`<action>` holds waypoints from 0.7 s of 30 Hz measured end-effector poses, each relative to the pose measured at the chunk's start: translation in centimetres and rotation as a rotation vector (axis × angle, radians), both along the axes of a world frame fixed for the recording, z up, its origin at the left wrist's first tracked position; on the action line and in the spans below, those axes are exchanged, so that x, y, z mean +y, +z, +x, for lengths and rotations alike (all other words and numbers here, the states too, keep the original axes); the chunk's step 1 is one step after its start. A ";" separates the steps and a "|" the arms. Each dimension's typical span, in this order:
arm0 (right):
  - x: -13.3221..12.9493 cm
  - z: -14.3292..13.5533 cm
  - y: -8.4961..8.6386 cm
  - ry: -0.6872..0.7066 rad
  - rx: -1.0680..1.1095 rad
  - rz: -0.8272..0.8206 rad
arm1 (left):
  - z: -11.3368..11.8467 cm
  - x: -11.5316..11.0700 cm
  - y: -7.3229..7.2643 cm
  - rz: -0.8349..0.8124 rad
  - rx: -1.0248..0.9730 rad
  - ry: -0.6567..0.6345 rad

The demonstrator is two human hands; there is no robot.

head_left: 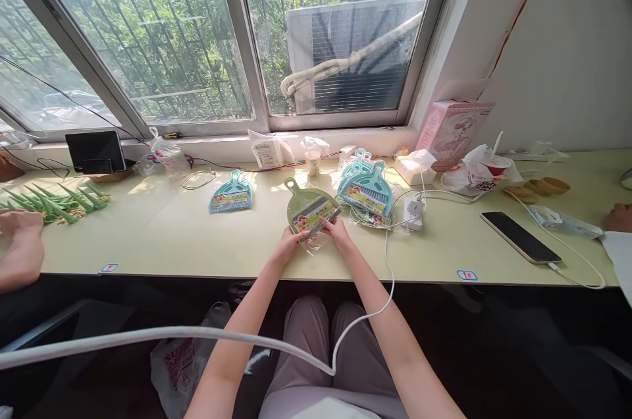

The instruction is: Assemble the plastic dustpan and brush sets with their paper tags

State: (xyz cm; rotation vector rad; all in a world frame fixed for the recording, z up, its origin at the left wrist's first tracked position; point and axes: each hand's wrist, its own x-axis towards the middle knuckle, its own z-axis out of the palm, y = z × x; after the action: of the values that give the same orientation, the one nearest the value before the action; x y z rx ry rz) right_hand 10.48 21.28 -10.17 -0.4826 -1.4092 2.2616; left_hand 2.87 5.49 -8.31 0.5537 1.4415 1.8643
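A green dustpan-and-brush set (pixel 307 203) in clear wrap is held just above the table, its looped handle pointing toward the window. My left hand (pixel 291 241) grips its lower left edge, and my right hand (pixel 336 232) grips the lower right, thumb on the front. To the right lies a pile of teal dustpan sets (pixel 366 190), also wrapped, with brushes and yellow labels. Another teal dustpan set (pixel 231 192) lies by itself to the left of my hands.
A white cable crosses in front of my lap and right forearm, reaching a power adapter (pixel 413 211). A phone (pixel 521 237) lies at right, a tissue pack (pixel 415 166) behind. Another person's hand is at far left near green plant-like pieces (pixel 54 203); a cup (pixel 313 161) stands near the window.
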 end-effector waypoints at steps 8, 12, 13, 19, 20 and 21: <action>-0.2 0.3 0.9 0.020 -0.058 -0.021 | 0.0 0.1 -0.1 0.059 -0.022 0.061; 0.8 2.4 2.3 0.201 -0.018 -0.033 | -0.6 0.0 -0.3 0.086 -0.097 0.136; 1.1 3.1 2.7 0.193 -0.011 -0.012 | -0.8 0.0 -0.4 0.101 -0.122 0.147; 0.9 6.8 4.3 -0.277 -0.085 0.687 | -1.5 -0.8 -0.4 0.108 -0.244 0.096; 0.6 7.0 4.4 -0.299 -0.095 0.854 | -1.3 -0.8 -0.3 0.105 -0.239 0.060; 0.3 7.1 4.5 -0.297 -0.103 1.003 | -1.2 -0.9 -0.2 0.105 -0.232 0.024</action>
State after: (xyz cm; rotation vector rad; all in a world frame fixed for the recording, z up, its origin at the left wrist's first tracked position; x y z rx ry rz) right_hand 17.62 21.57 -5.65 -0.4120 -2.1033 1.0914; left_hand 1.71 4.59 -8.48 0.3573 1.2092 1.9607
